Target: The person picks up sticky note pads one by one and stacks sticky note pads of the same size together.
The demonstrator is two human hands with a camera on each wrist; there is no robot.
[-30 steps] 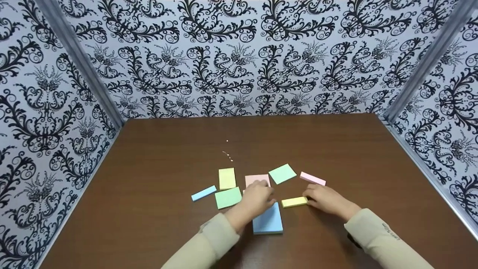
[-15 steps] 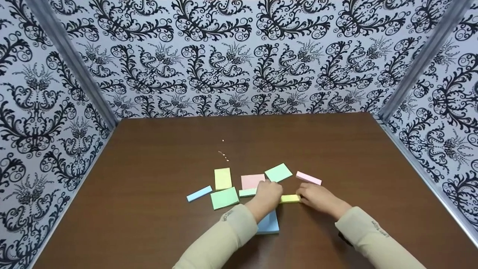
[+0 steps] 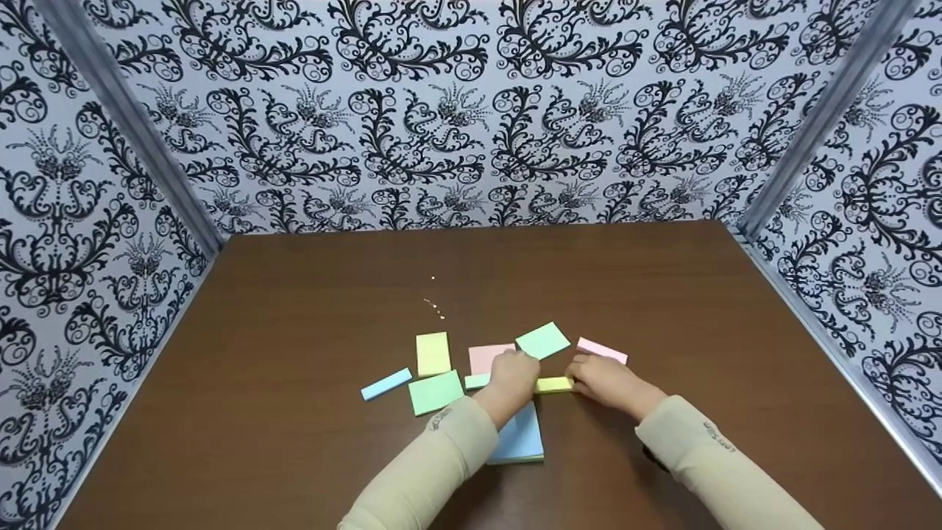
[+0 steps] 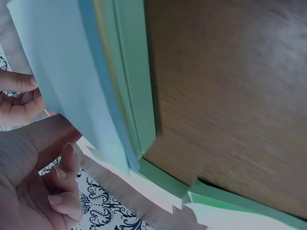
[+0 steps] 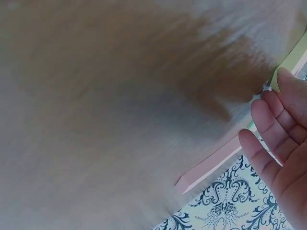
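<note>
In the head view my right hand (image 3: pixel 607 380) pinches the right end of a narrow yellow sticky note pad (image 3: pixel 553 385). My left hand (image 3: pixel 514 377) is at that pad's left end, fingers bent, and covers part of a narrow light green pad (image 3: pixel 477 381). Its fingertips are partly hidden behind the blue-topped stack of sticky notes (image 4: pixel 67 72) in the left wrist view, so I cannot tell what they grip. A pink pad (image 3: pixel 488 358) lies just beyond the left hand. Past the right fingers is a narrow pink pad (image 5: pixel 211 167).
A tilted light green pad (image 3: pixel 543 340) lies behind the hands. To the left are a yellow pad (image 3: pixel 433 354), a green pad (image 3: pixel 436 392) and a narrow blue pad (image 3: pixel 386 384). Small pale specks (image 3: pixel 434 306) dot the brown table (image 3: pixel 309 294). Patterned walls (image 3: pixel 471 132) enclose it.
My right hand has moved left with the narrow yellow pad, toward the narrow light green one. My left hand has come over from above the blue stack to the yellow pad's left end.
</note>
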